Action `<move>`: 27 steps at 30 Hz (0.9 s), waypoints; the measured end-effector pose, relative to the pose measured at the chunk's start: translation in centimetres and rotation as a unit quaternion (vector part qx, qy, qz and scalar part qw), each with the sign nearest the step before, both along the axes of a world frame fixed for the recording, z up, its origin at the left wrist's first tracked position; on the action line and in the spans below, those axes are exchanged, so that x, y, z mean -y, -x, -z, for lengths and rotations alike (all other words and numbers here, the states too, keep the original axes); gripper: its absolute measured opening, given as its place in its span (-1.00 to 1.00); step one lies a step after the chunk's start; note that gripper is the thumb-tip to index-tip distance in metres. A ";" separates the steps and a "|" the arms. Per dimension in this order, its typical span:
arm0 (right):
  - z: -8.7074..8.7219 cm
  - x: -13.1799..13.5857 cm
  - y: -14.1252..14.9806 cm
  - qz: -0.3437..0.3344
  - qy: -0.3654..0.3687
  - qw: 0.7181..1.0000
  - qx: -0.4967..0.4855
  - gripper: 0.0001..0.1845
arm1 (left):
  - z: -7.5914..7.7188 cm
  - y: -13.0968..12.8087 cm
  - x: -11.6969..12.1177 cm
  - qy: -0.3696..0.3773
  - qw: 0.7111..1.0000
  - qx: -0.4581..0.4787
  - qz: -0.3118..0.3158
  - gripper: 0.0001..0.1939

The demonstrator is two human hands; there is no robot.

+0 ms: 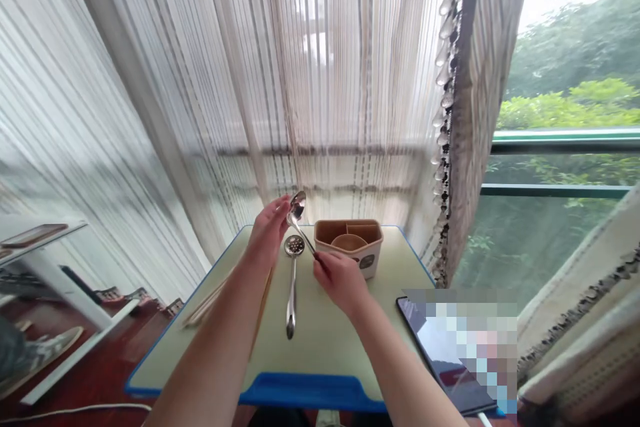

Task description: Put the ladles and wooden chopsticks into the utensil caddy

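Observation:
Above the table I hold a shiny metal spoon (299, 205) at a slant, its bowl up. My right hand (343, 277) is closed round the lower handle. At the bowl end, my left hand (269, 227) pinches the spoon near its neck; some of its fingers are hidden. Below lies a slotted metal skimmer (292, 287), its round holed head at the far end. Just right of the spoon stands a brown and white utensil holder (373, 257) with several compartments. Pale chopsticks (206, 307) lie to the left, partly behind my left forearm.
The pale table (325, 340) has a blue edge. A tablet (435, 347) lies at its right front, partly blurred out. Striped curtains (320, 113) hang behind it. A white stand (75, 293) and a foot in a shoe (45, 353) are at left.

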State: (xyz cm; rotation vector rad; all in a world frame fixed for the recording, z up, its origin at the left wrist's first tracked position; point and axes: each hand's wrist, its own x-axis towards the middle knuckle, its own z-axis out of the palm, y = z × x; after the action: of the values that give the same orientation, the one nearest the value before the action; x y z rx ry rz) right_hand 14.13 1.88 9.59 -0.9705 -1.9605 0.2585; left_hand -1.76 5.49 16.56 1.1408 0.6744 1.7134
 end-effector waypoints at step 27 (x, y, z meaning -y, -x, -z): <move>-5.0 -5.5 -9.4 0.019 -0.036 0.991 -0.128 -0.73 | -6.3 -14.5 -2.2 -0.188 0.973 -0.135 -0.019 -0.48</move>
State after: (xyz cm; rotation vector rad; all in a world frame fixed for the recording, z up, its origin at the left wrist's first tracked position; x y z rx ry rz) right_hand 23.50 7.35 14.61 -0.8800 -1.7051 0.2747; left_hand 12.72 7.71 22.82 1.6568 0.5477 1.7838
